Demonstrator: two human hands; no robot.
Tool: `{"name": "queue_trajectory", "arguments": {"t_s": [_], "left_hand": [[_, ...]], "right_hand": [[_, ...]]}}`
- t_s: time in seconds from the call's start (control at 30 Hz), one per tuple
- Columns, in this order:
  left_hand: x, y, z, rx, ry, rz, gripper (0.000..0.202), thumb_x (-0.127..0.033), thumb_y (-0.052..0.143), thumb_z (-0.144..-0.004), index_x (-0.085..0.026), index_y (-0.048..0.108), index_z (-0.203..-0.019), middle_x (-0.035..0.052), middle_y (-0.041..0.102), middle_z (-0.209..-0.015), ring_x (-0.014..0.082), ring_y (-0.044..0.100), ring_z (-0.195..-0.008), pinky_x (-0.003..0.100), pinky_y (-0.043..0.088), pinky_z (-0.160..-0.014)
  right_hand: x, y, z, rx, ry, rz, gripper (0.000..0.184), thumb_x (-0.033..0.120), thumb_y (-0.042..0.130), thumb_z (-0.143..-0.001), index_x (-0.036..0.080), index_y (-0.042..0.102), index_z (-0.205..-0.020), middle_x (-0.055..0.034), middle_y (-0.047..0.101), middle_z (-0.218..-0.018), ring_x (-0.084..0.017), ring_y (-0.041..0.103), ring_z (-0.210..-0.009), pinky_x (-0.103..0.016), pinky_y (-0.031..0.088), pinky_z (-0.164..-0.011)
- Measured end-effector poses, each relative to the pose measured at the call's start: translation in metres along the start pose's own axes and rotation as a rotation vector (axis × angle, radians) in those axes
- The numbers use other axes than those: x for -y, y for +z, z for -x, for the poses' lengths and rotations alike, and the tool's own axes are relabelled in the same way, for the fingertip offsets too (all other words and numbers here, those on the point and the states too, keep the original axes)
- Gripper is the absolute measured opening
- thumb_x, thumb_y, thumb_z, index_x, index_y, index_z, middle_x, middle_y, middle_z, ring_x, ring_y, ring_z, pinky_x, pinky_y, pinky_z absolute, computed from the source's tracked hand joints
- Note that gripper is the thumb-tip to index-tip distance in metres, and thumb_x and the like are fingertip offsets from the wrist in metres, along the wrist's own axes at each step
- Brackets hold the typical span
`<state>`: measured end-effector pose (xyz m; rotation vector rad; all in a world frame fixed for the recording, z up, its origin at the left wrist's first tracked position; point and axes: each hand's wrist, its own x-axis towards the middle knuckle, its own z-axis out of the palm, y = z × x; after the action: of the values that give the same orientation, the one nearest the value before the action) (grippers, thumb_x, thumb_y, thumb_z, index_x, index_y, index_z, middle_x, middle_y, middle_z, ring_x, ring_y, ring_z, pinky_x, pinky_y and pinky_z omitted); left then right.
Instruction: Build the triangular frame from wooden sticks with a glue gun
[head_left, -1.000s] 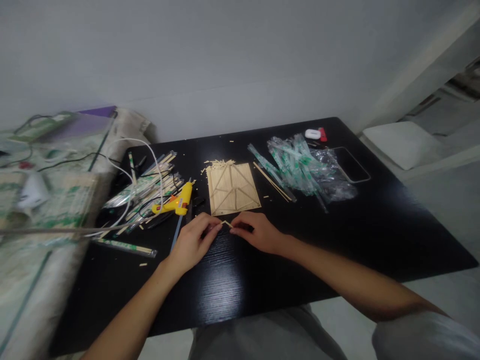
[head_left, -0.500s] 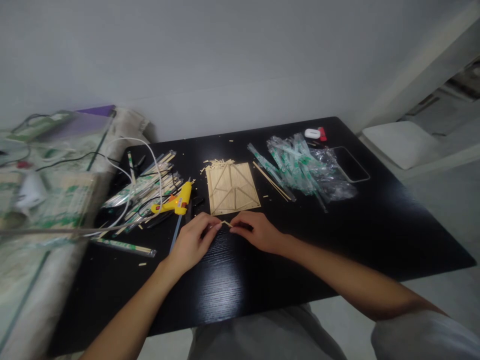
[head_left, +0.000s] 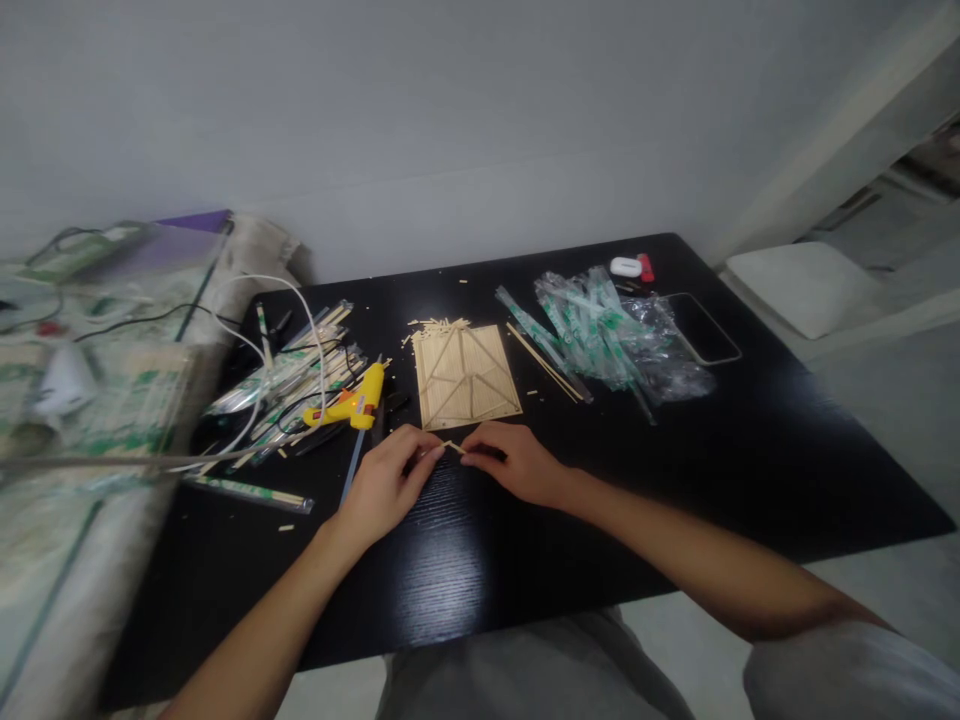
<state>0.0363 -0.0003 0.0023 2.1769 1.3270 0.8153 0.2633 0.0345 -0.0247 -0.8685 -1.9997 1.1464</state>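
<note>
My left hand (head_left: 394, 478) and my right hand (head_left: 519, 463) are closed close together over the black table, thumbs and fingertips pinching. Between them two short pieces of wooden stick (head_left: 454, 447) meet tip to tip at a shallow angle, with an end in each hand. Just beyond my fingers lies a square panel of pale sticks (head_left: 487, 345), with a triangular frame of sticks (head_left: 471, 395) on it. Small cut stick bits (head_left: 442, 326) are heaped at its far edge. Left of the panel rests a yellow glue gun (head_left: 360, 400), a glue stick (head_left: 352, 468) behind it.
Wrapped chopsticks (head_left: 300, 370) and a white cable (head_left: 311, 310) spread over the left side. Two loose chopsticks (head_left: 541, 362), crumpled wrappers (head_left: 600, 330), a phone (head_left: 701, 330) and a white case (head_left: 625, 267) lie to the right. The black table (head_left: 675, 480) meets a wall behind.
Hardly anything differs. Both hands keep their pinch on the two stick pieces in the same place; the view has shifted very slightly.
</note>
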Motion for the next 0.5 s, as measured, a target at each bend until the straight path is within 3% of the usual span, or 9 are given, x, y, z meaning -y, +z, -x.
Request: {"name": "queue_trajectory", "arguments": {"t_s": [0.5], "left_hand": [[0.0013, -0.0001, 0.0008, -0.003, -0.011, 0.009, 0.012, -0.027, 0.055, -0.1, -0.02, 0.065, -0.101, 0.0019, 0.064, -0.086, 0.0139, 0.06, -0.077, 0.027, 0.05, -0.07]], "right_hand": [[0.0021, -0.0005, 0.0005, 0.017, 0.038, 0.01, 0.005, 0.022, 0.069, -0.092, 0.018, 0.071, -0.092, -0.0026, 0.07, -0.085, -0.015, 0.064, -0.076, -0.026, 0.049, -0.073]]}}
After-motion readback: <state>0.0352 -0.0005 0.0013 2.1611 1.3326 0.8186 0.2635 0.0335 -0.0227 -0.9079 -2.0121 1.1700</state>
